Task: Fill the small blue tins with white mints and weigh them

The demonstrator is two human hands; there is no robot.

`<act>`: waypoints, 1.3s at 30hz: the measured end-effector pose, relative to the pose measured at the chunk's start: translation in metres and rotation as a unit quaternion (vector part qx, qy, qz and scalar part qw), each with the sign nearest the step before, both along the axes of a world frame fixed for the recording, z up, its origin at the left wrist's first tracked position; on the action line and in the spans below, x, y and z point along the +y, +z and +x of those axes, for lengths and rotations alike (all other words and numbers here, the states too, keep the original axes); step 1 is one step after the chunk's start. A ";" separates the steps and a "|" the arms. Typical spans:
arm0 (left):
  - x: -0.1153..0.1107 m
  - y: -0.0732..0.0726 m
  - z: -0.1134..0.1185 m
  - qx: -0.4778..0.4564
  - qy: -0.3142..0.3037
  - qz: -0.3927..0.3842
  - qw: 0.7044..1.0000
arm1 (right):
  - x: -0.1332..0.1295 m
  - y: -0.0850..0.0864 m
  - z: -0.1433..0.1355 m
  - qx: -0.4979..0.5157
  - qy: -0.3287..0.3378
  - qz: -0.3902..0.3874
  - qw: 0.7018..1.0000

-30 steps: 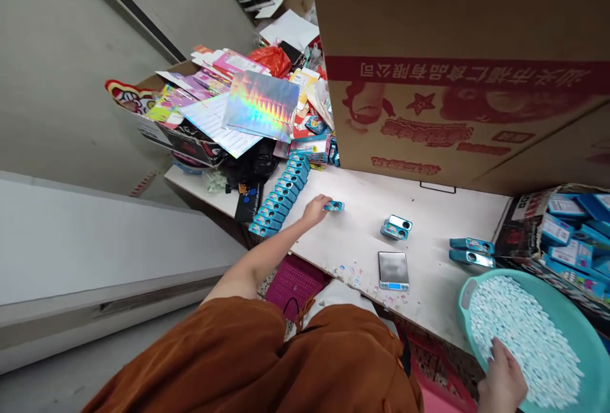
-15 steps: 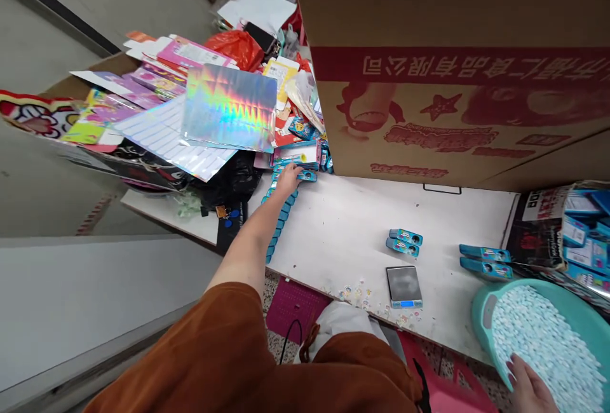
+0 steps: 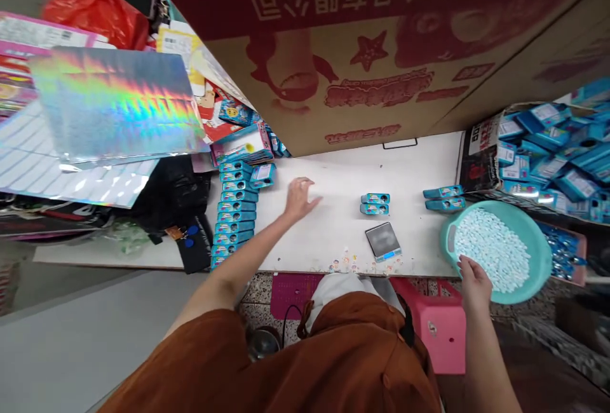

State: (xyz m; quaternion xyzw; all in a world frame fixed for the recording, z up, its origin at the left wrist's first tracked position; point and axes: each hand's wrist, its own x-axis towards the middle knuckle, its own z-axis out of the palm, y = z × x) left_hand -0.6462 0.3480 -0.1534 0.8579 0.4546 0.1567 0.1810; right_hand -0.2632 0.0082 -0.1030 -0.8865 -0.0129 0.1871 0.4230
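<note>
Head view, left hand (image 3: pixel 298 200) between boxes (image 3: pixel 237 216), room around

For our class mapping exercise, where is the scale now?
In the head view, the scale lies right of centre on the white table, near its front edge, below two blue boxes.

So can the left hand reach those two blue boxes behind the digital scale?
Probably yes: the left hand holds nothing visible, and only white tabletop shows between it and the two blue boxes.
</note>
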 end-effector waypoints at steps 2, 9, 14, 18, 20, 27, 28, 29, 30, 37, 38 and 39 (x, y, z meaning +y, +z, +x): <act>-0.033 -0.001 0.043 -0.036 -0.068 -0.036 0.996 | -0.003 0.003 -0.001 -0.007 0.004 0.002 1.000; -0.069 -0.025 0.048 -0.011 0.098 -0.055 0.994 | -0.040 0.010 0.004 -0.010 -0.050 0.023 0.998; -0.040 -0.041 -0.051 0.050 0.298 -0.042 0.952 | -0.060 -0.007 0.002 0.024 -0.056 -0.003 0.998; -0.025 -0.058 -0.077 0.041 0.433 -0.090 0.896 | -0.054 -0.015 -0.008 0.040 -0.039 -0.004 0.998; -0.021 -0.068 -0.075 0.029 0.474 -0.113 0.873 | -0.047 -0.014 -0.010 0.038 -0.030 -0.007 0.999; -0.010 -0.086 -0.065 -0.053 0.493 -0.122 0.860 | -0.013 0.001 -0.015 -0.003 0.025 -0.046 0.999; -0.008 -0.087 -0.065 -0.064 0.499 -0.123 0.855 | -0.005 0.004 -0.019 -0.012 0.036 -0.053 0.998; -0.006 -0.087 -0.065 -0.070 0.509 -0.121 0.849 | 0.006 0.006 -0.024 -0.018 0.050 -0.057 0.997; -0.004 -0.088 -0.065 -0.072 0.520 -0.118 0.843 | 0.018 0.009 -0.030 -0.020 0.068 -0.061 0.996; 0.007 -0.092 -0.058 -0.086 0.555 -0.113 0.820 | 0.111 0.023 -0.071 -0.058 0.296 -0.074 0.950; 0.006 -0.091 -0.059 -0.091 0.545 -0.116 0.825 | 0.122 0.023 -0.076 -0.064 0.327 -0.077 0.940; 0.004 -0.090 -0.061 -0.092 0.529 -0.118 0.835 | 0.132 0.023 -0.080 -0.067 0.354 -0.081 0.929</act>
